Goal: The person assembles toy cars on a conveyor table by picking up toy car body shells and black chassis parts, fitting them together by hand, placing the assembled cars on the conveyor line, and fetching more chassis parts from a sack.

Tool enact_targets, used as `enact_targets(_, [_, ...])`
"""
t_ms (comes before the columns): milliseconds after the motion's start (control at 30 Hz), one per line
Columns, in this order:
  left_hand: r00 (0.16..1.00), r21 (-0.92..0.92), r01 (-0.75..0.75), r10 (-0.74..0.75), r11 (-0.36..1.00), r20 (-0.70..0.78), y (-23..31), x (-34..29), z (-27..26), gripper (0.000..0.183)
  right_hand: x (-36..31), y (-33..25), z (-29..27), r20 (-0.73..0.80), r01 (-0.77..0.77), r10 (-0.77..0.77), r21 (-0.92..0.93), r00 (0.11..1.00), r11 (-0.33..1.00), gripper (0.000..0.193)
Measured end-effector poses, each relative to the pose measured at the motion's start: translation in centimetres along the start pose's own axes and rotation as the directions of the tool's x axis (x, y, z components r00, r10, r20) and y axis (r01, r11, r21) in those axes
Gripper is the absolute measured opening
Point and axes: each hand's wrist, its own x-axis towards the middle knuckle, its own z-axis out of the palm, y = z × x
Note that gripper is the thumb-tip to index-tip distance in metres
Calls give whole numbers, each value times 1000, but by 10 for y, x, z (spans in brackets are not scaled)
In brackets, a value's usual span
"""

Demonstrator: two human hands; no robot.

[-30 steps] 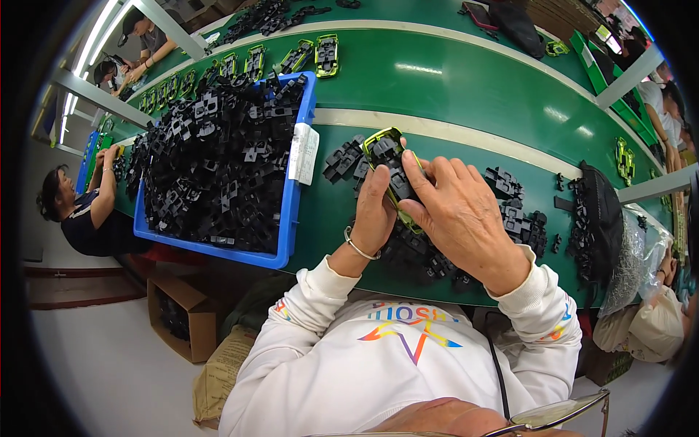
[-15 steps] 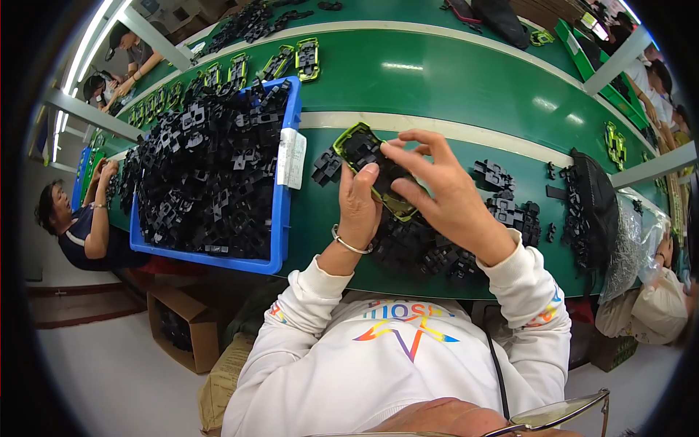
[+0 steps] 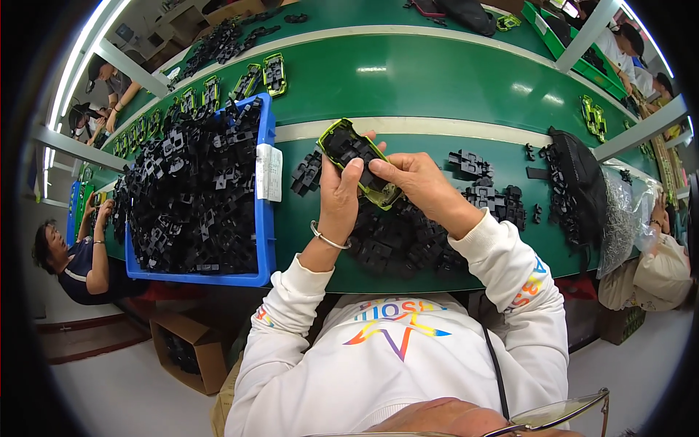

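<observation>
Above the bench's near side, I hold a translucent yellow-green toy car shell [image 3: 336, 140] at a tilt, its hollow side up. Black plastic parts fill its inside. My left hand [image 3: 337, 195] wraps round the shell's left side, thumb over its edge. On the opposite side, my right hand [image 3: 422, 188] grips it too, with the thumb pressed on the black parts and the fingers mostly hidden behind. Loose black plastic parts [image 3: 393, 244] lie heaped beneath my hands. More black parts [image 3: 472, 164] lie in a group just right of my right hand.
To the left stands a blue crate [image 3: 266, 226] piled with black parts. Several green shells [image 3: 274, 75] line the belt [image 3: 437, 80] beyond. A black bag [image 3: 580, 189] and a clear plastic bag [image 3: 617, 218] sit at right. Co-workers [image 3: 76, 266] are on both sides.
My right hand has closed onto the shell; its raised fingers have come down and its thumb now presses inside. The whole view has shifted slightly, moving the bench items leftward.
</observation>
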Motion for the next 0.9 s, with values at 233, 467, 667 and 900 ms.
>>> enact_targets(233, [989,320,142,-146,937,-10,-5,22,-13,36,-3,-7,-19,1,-113,114,147,994,983,34])
enact_targets(467, [963,209,267,-267,941,-27,-3,27,2,32,-3,4,-27,-6,-81,82,137,997,987,29])
enact_targets(667, [979,290,191,-204,938,17,-8,32,3,32,0,10,-31,-52,-12,20,143,998,990,27])
enact_targets(900, [967,266,228,-249,937,48,7,47,12,34,-5,-4,-43,59,-29,8,362,998,932,35])
